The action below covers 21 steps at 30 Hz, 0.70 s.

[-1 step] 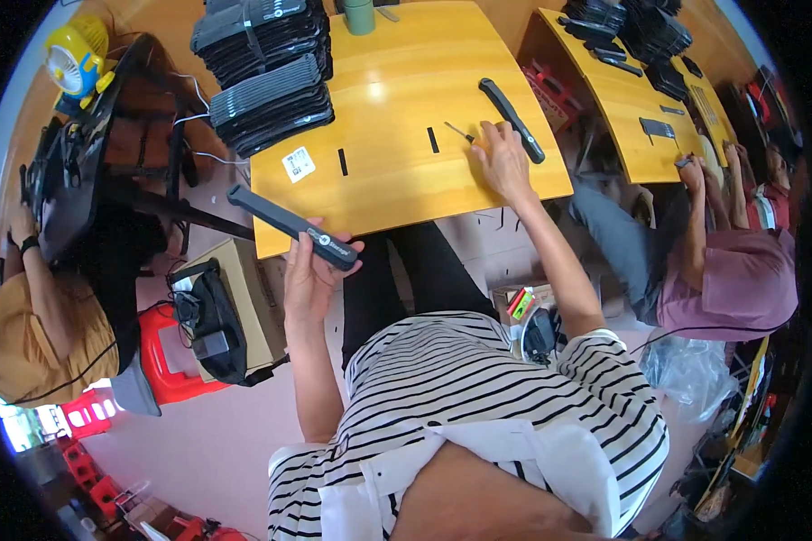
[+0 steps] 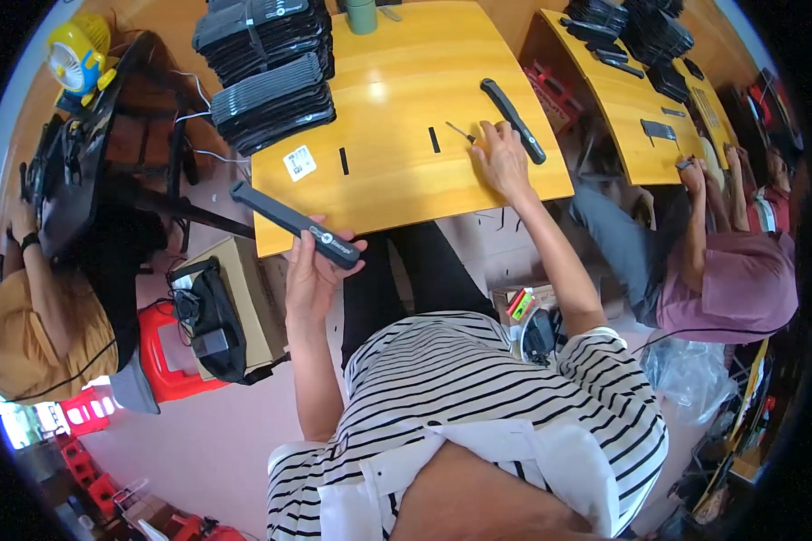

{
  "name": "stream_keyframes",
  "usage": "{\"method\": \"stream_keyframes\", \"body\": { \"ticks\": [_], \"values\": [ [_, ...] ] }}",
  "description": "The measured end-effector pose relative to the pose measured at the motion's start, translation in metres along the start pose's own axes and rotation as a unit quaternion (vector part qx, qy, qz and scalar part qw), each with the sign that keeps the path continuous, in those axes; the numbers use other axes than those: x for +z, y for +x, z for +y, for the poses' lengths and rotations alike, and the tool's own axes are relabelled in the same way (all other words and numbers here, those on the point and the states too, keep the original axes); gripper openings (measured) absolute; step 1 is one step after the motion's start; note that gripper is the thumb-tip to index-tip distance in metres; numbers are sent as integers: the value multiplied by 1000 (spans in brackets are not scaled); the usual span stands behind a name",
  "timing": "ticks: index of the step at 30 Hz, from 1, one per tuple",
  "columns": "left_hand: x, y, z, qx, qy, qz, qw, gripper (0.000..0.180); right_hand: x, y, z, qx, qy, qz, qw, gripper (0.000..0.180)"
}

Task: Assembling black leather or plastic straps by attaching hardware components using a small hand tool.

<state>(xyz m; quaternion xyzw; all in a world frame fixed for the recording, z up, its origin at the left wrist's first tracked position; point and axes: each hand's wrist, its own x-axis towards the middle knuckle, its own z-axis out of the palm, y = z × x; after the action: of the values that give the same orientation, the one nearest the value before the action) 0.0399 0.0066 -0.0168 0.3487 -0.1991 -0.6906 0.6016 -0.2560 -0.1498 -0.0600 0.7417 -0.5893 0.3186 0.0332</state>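
Note:
My left hand (image 2: 314,279) is closed around the near end of a long dark grey bar (image 2: 280,213) with rounded ends and a white printed mark. The bar slants over the table's front left edge, its far end pointing left. On the right of the yellow table (image 2: 379,189), my right hand (image 2: 503,162) rests with bent fingers over the handle end of a thin pointed tool (image 2: 461,132). The metal shaft points away to the left; the handle is mostly hidden under the fingers. Just right of that hand lies a second dark grey bar (image 2: 512,119).
Stacks of black ribbed pieces (image 2: 271,99) stand at the table's left, near a white label (image 2: 299,163) and two short black strips (image 2: 344,161). A green cup (image 2: 361,16) stands at the back. Co-workers sit left and right; a carton (image 2: 235,298) stands lower left.

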Motion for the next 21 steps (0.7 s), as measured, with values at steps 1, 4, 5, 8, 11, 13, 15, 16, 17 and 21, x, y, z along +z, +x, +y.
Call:
{"method": "stream_keyframes", "body": {
  "ticks": [1,4,5,8,11,13,15,16,17,21],
  "values": [
    [1,0,-2,4,-1,3,1000,31,9,0,7,-9,-24,-40,999,20],
    [4,-2,-4,15,-19,-19,1000,36,27,-4,21,-20,-18,-67,997,20],
    [5,-3,-3,26,-19,-5,999,36,29,-4,18,-9,6,-52,999,20],
    [11,-2,3,37,-22,-24,999,34,14,-13,4,53,194,-80,976,17],
    [3,3,3,61,-15,-23,998,29,-39,-20,-69,200,520,-258,789,16],
    [7,4,5,77,-16,-25,997,25,-64,-29,-112,184,564,-326,736,21],
    [9,4,7,111,-24,-18,993,25,-75,-36,-139,155,579,-367,711,25],
    [11,4,9,110,-23,-19,993,25,-72,-42,-146,155,580,-365,711,25],
    [13,5,10,125,-20,10,992,23,-67,-48,-151,89,571,-337,743,27],
    [7,3,16,172,-1,67,983,20,-61,-49,-171,-55,488,-267,829,33]
  ]
}}
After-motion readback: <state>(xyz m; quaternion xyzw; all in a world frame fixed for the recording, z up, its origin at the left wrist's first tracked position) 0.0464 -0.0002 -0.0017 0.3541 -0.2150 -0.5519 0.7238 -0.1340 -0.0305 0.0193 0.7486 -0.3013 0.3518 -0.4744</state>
